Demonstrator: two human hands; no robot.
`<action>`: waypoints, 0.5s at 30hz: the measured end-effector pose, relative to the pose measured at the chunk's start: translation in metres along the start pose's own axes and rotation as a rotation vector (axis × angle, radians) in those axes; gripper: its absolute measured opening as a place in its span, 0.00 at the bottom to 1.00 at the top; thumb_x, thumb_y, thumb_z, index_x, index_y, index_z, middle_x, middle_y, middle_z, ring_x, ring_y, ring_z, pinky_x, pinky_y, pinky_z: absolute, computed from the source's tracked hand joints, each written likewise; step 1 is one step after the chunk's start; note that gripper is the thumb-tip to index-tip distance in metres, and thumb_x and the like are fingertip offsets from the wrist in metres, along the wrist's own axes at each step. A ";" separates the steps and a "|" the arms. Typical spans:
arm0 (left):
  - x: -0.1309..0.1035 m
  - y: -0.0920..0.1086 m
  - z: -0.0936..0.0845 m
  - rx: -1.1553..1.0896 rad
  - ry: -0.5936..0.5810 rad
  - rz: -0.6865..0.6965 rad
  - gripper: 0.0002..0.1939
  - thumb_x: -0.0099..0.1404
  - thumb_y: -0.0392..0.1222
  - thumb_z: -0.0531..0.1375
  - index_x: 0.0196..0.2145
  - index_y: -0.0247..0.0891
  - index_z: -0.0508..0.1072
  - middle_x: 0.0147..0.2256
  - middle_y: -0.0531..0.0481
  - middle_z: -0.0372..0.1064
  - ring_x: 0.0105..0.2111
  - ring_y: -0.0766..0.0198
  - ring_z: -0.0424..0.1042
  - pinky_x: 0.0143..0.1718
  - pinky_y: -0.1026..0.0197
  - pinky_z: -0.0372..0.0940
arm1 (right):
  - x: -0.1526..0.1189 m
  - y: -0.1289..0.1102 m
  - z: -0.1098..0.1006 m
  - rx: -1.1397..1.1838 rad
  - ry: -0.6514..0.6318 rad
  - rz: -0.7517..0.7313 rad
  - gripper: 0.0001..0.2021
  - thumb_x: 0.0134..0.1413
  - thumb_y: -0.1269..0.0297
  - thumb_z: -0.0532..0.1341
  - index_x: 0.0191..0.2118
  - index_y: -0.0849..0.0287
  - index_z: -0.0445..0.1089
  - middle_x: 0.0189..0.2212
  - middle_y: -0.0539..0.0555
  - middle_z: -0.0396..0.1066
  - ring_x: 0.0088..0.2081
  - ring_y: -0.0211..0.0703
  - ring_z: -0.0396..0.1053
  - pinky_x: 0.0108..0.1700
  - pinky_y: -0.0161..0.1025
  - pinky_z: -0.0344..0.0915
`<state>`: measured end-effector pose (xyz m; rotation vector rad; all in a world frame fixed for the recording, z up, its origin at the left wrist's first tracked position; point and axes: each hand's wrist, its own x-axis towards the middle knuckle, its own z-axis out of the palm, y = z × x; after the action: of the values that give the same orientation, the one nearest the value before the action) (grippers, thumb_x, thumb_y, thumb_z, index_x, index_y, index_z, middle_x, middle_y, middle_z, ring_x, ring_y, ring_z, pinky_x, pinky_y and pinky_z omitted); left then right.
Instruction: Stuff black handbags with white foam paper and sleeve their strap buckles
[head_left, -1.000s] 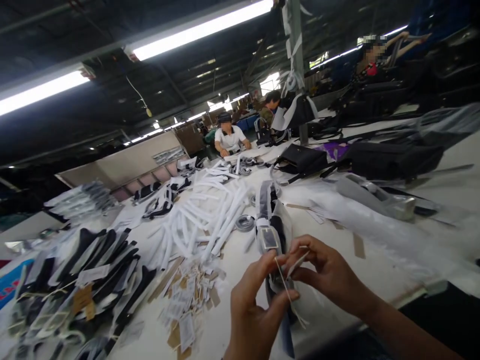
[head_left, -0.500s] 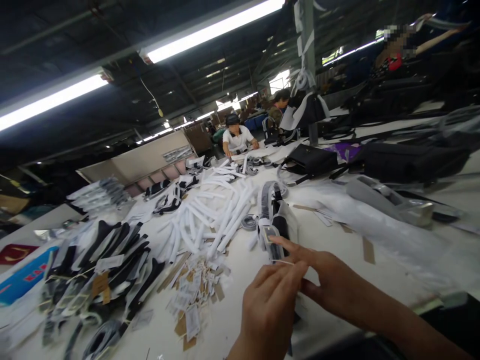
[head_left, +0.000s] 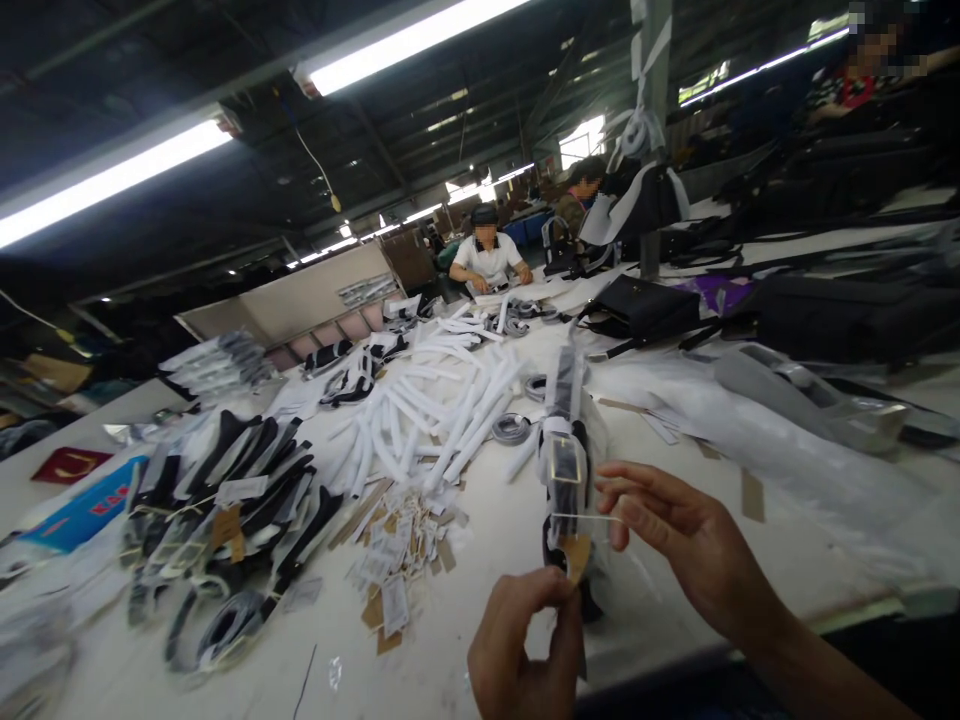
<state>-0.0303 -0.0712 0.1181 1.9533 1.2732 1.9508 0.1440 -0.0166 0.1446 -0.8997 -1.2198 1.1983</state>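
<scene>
A belt [head_left: 565, 385] with a gold rectangular buckle [head_left: 564, 460] lies lengthwise before me, black and partly wrapped in clear plastic and white padding. My left hand [head_left: 525, 640] pinches a tan paper tag [head_left: 576, 556] between thumb and forefinger, at the near part of the belt. From around the belt below the buckle, a thin white string [head_left: 589, 517] runs rightward to my right hand [head_left: 675, 535]. The thumb and fingers there are drawn together on the string's end, with the hand just right of the belt.
Loose tags [head_left: 397, 550] lie in a heap left of the belt, beyond them several bundled belts [head_left: 232, 490]. White foam tubes [head_left: 427, 400] are piled ahead. Clear plastic sheeting [head_left: 697, 400] and black bags [head_left: 641, 308] lie rightward. A co-worker [head_left: 487, 255] sits at the far end.
My left hand has moved down and apart from the right, and the tan tag now shows in it. My right hand has drawn right, off the buckle, with the string stretched out.
</scene>
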 end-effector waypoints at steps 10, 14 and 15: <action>-0.032 0.003 0.006 -0.124 -0.152 -0.109 0.08 0.65 0.31 0.60 0.37 0.42 0.76 0.30 0.50 0.74 0.30 0.66 0.73 0.32 0.67 0.69 | 0.040 0.003 0.034 -0.061 -0.328 0.158 0.22 0.54 0.43 0.65 0.37 0.60 0.76 0.33 0.52 0.78 0.38 0.48 0.75 0.43 0.42 0.73; -0.042 -0.006 -0.006 -0.200 -0.075 -0.381 0.09 0.66 0.47 0.63 0.32 0.39 0.75 0.28 0.49 0.70 0.28 0.66 0.71 0.28 0.67 0.68 | 0.045 0.003 0.048 0.207 -0.304 0.255 0.21 0.51 0.51 0.70 0.44 0.62 0.75 0.38 0.56 0.79 0.42 0.46 0.76 0.47 0.41 0.72; -0.044 -0.011 -0.012 -0.237 -0.018 -0.505 0.12 0.64 0.51 0.65 0.32 0.39 0.75 0.28 0.50 0.69 0.28 0.66 0.70 0.28 0.68 0.68 | 0.045 0.004 0.049 0.229 -0.247 0.225 0.20 0.50 0.52 0.71 0.44 0.61 0.75 0.39 0.56 0.79 0.42 0.46 0.76 0.48 0.41 0.71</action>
<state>-0.0383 -0.0960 0.0788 1.3685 1.3003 1.7278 0.0927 0.0234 0.1576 -0.7465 -1.1658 1.6331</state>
